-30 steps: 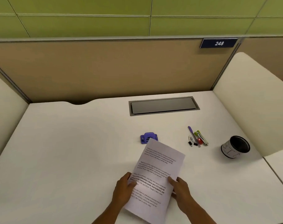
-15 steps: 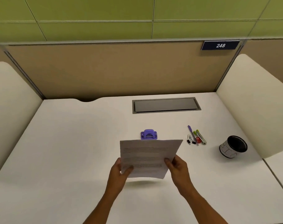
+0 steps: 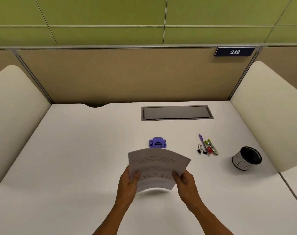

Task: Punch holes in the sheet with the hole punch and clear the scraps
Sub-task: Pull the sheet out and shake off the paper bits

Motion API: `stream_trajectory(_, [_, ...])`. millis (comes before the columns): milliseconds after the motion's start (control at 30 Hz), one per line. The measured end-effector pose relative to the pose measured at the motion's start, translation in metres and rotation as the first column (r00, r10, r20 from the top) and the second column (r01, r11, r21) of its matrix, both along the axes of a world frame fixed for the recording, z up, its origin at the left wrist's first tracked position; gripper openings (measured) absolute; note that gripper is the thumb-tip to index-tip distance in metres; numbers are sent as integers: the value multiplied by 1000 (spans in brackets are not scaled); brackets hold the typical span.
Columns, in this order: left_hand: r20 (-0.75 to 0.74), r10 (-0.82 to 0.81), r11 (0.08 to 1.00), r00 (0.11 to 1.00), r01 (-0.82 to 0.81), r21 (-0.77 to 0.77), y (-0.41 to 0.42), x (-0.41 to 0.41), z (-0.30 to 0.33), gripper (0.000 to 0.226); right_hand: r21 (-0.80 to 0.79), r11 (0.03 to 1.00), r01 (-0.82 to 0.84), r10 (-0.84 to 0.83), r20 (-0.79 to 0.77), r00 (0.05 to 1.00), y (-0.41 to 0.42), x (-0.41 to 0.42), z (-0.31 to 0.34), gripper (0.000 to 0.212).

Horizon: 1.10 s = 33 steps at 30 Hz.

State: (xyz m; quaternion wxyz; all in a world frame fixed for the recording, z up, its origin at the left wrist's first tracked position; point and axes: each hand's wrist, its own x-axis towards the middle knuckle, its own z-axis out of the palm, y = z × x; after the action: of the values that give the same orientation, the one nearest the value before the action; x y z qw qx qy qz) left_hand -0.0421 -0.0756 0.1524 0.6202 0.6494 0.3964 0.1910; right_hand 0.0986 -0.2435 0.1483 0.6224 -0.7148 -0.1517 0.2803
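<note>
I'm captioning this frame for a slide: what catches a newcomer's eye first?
The printed sheet, bowed upward and gripped by the left hand and right hand at centre. Just beyond it sits the purple hole punch; a black-lined cup lies tipped at the right.

A white printed sheet (image 3: 157,168) is held up off the desk, bowed upward across its width, its far edge just short of the small purple hole punch (image 3: 157,142) sitting flat on the desktop
</note>
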Motion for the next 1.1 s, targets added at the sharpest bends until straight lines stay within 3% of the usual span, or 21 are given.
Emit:
stream_trajectory(100, [-17, -25, 999, 1000, 24, -43, -1, 1, -2, 37, 11, 999, -45, 45, -24, 999, -1, -2, -3, 21])
stream_trajectory(367, [9, 33, 999, 999, -33, -18, 0, 0, 0, 24, 3, 1000, -3, 4, -27, 1000, 3, 2, -1, 23])
stream_trajectory(867, [-32, -28, 997, 999, 26, -66, -5, 2, -7, 33, -7, 1000, -14, 14, -46, 999, 4, 2, -7, 24])
stream_trajectory(1100, [-66, 21, 999, 998, -23, -38, -5, -1, -13, 23, -4, 1000, 19, -19, -12, 1000, 5, 3, -5, 29])
